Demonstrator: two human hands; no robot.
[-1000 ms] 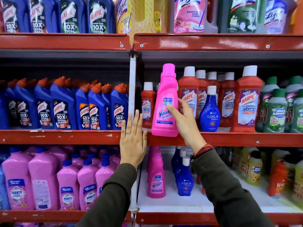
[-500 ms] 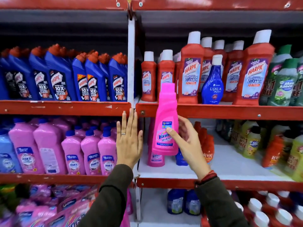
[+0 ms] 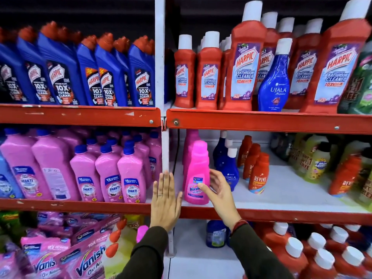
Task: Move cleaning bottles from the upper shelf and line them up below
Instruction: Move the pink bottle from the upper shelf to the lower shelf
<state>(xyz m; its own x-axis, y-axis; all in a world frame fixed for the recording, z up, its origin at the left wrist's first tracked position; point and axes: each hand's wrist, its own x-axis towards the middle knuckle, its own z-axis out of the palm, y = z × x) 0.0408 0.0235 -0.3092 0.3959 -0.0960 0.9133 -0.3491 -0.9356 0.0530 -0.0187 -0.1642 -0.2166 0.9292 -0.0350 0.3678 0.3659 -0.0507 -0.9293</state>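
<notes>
A pink Vanish bottle [image 3: 196, 168] stands upright at the front of the lower white shelf [image 3: 281, 190], with another pink bottle [image 3: 191, 137] right behind it. My right hand [image 3: 219, 194] is beside its right side, thumb tip touching the label and fingers spread off the bottle. My left hand [image 3: 165, 200] lies flat and open against the white upright post, left of the bottle. Blue Ujala bottles [image 3: 229, 170] stand just right of the pink one. On the upper shelf [image 3: 261, 121] one blue Ujala bottle [image 3: 274, 81] stands among red Harpic bottles [image 3: 241, 73].
Red Revive bottles [image 3: 258, 174] and yellow-green bottles [image 3: 316, 164] fill the lower shelf further right. The left bay holds blue Harpic bottles [image 3: 104, 77] above pink Shakti bottles [image 3: 130, 178]. Vanish pouches [image 3: 80, 262] lie at bottom left.
My right hand carried the pink bottle down from the upper shelf and set it on the lower one; its fingers have come off the bottle. The left hand moved down along the post.
</notes>
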